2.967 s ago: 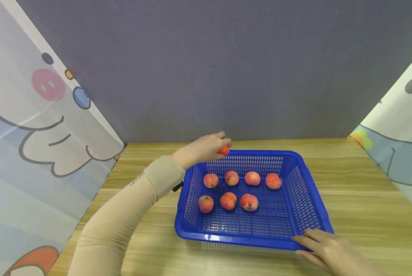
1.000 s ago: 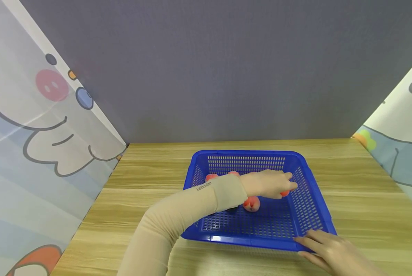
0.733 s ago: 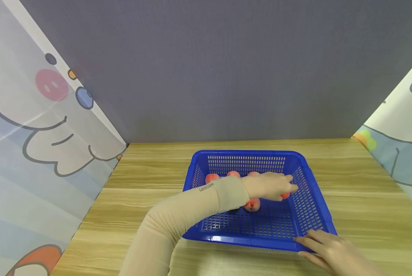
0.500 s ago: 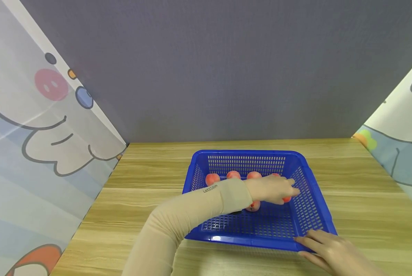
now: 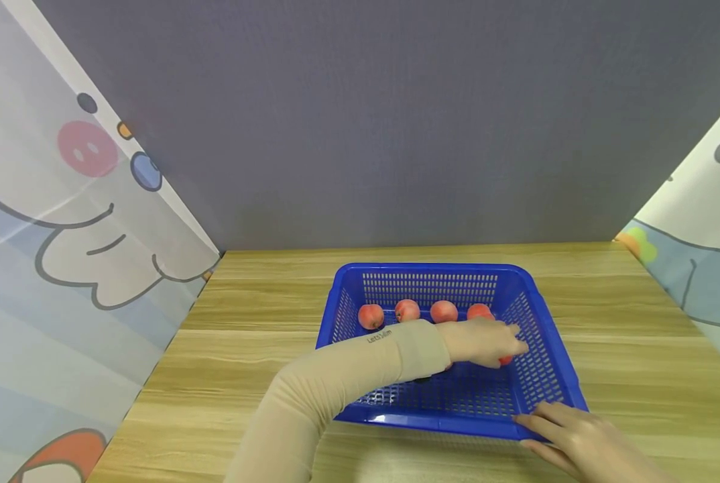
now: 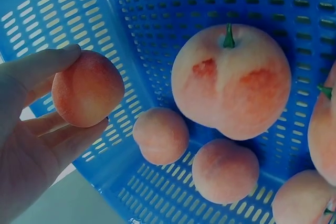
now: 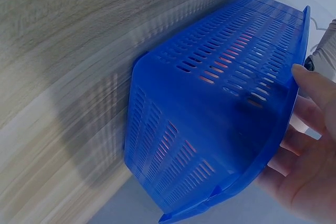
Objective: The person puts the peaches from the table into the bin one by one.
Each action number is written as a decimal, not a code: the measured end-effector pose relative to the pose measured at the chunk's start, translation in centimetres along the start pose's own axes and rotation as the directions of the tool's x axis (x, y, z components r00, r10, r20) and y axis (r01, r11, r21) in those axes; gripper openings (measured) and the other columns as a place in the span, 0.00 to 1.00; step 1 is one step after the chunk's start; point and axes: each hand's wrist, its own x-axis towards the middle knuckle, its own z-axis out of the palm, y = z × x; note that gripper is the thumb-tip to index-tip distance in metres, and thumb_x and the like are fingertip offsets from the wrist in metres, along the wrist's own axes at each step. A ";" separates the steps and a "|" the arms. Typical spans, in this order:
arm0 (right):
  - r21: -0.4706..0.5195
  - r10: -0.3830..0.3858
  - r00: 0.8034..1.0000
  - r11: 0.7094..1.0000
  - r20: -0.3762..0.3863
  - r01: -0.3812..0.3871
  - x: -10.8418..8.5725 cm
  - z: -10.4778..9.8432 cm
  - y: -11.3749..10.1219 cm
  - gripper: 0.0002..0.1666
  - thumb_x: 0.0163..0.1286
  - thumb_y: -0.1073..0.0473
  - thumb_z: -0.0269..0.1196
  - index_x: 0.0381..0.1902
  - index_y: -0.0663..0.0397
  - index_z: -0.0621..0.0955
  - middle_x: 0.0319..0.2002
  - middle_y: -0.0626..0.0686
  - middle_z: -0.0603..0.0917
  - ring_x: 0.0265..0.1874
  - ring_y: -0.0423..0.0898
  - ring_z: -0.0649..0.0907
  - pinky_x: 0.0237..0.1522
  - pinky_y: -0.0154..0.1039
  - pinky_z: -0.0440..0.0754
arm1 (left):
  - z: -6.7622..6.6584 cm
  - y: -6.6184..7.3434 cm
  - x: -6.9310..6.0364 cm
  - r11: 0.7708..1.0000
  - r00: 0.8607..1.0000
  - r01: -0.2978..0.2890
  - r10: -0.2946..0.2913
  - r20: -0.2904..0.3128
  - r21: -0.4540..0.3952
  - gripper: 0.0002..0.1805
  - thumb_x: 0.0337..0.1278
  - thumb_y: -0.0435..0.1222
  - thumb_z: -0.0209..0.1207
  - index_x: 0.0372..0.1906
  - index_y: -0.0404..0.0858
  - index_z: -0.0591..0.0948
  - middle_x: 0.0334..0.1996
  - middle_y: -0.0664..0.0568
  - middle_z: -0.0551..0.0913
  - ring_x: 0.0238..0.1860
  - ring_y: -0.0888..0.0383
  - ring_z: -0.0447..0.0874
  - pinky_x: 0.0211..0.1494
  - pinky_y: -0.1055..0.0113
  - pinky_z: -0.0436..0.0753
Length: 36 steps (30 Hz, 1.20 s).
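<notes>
Inside the blue plastic basket (image 5: 435, 267), my left hand (image 5: 483, 342) reaches over to the right side. Its thumb and fingers hold a peach (image 6: 88, 90), which shows apart from the others in the left wrist view. Peaches line the back of the basket, from a left one (image 5: 371, 316) to a right one (image 5: 479, 311) just behind my hand. My left sleeve hides most of the front row; a large two-lobed peach (image 6: 231, 82) with a green stem is close to the wrist camera. My right hand (image 5: 572, 433) grips the rim at the basket's front right corner.
The basket stands on a wood-grain table (image 5: 251, 295), its perforated side wall (image 7: 210, 66) rising from the surface. A grey panel (image 5: 360, 121) closes off the back. Cartoon-printed sheets stand at the left (image 5: 64, 235) and right (image 5: 710, 235).
Three seconds ago my left hand was above the basket's back left edge with a peach. It then moved right and down into the basket, and lately slightly nearer. The right hand stays put.
</notes>
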 end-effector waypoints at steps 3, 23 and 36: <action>0.000 0.004 1.000 1.000 0.010 -0.004 0.0 0.0 0.0 0.18 0.54 0.40 0.60 0.31 0.46 0.82 0.26 0.42 0.78 0.23 0.36 0.77 0.19 0.28 0.74 | 0.2 0.2 0.1 1.000 1.000 0.006 -0.006 0.010 -0.001 0.28 0.54 0.42 0.56 0.62 0.55 0.63 0.61 0.59 0.63 0.56 0.64 0.66 0.49 0.75 0.71; 0.007 -0.009 1.000 1.000 -0.027 0.010 0.1 0.0 0.0 0.19 0.56 0.40 0.58 0.31 0.46 0.82 0.25 0.42 0.77 0.23 0.36 0.76 0.20 0.28 0.73 | 1.7 0.5 0.4 0.998 0.999 -0.016 0.019 -0.041 0.060 0.24 0.53 0.41 0.57 0.58 0.54 0.68 0.54 0.58 0.70 0.48 0.65 0.73 0.44 0.76 0.73; 0.012 0.055 0.996 0.998 0.064 -0.056 -0.1 -0.1 -0.2 0.17 0.49 0.44 0.65 0.33 0.46 0.82 0.27 0.44 0.79 0.25 0.38 0.78 0.20 0.34 0.76 | 2.4 0.7 0.4 0.993 0.998 -0.026 0.033 -0.060 0.116 0.24 0.54 0.41 0.56 0.58 0.54 0.69 0.45 0.60 0.74 0.41 0.67 0.74 0.39 0.78 0.73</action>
